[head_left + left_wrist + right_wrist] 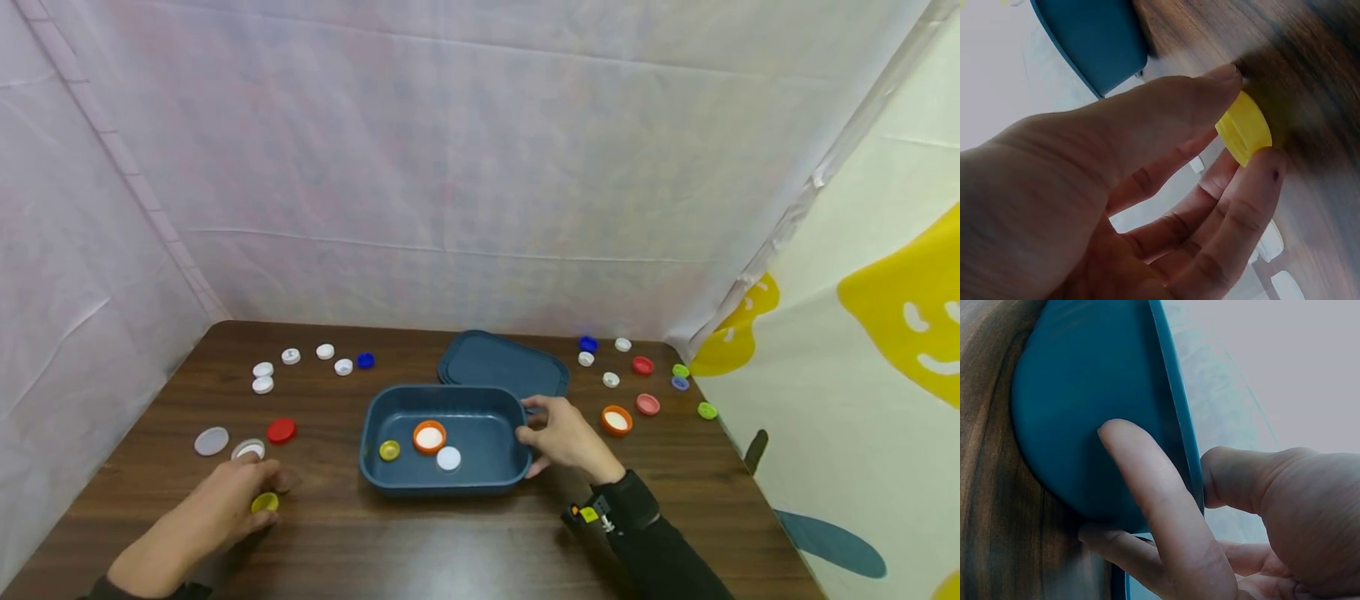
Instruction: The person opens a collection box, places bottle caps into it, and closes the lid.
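My left hand (228, 497) pinches a yellow bottle cap (1246, 128) between thumb and a finger, low over the table at the left. A dark blue rectangular box (480, 482) stands in the middle. Inside it lie a smaller yellow cap (389, 451), an orange-rimmed cap (430, 425) and a white cap (448, 458). My right hand (562, 437) grips the box's right end, its thumb at the rim and fingers against the outer wall (1085, 412). Just beyond my left hand are a white cap (248, 447) and a red cap (281, 431).
Behind the box lies a dark blue lid (502, 362). Several white caps and a blue cap (365, 360) are spread at the back left, near a translucent disc (212, 441). At the right lie several coloured caps, among them an orange one (617, 421). White fabric (450, 167) hangs behind the table.
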A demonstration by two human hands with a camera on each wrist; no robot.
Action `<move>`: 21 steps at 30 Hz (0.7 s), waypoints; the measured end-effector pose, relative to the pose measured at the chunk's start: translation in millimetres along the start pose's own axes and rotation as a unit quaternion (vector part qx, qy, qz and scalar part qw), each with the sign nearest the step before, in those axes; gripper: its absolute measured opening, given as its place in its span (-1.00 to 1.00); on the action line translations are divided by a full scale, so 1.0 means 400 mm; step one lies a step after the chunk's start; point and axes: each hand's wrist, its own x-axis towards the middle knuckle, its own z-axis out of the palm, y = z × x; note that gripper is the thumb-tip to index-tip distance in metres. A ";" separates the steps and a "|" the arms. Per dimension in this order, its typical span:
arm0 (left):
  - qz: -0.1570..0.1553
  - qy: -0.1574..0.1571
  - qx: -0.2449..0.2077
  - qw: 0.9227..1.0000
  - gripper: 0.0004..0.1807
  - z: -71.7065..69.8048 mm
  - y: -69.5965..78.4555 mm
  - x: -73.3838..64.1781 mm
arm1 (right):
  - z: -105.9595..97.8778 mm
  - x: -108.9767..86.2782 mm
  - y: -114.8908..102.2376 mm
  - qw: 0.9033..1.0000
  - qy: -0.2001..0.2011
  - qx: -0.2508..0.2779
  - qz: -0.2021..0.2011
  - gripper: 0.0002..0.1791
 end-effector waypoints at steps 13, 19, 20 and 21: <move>0.027 0.055 0.007 0.998 -0.62 0.004 0.016 0.029 | -0.001 -0.003 -0.003 1.000 -0.001 -0.004 0.005 -0.31; 0.050 0.095 0.011 0.994 -0.60 -0.006 0.039 0.058 | -0.002 -0.003 -0.004 1.000 -0.001 -0.004 0.004 -0.31; 0.051 0.098 0.008 0.994 -0.60 -0.010 0.045 0.063 | -0.003 -0.003 -0.003 1.000 -0.001 -0.005 0.004 -0.31; 0.051 0.099 0.005 0.994 -0.62 -0.014 0.051 0.070 | -0.003 -0.002 -0.003 1.000 -0.001 -0.007 0.004 -0.31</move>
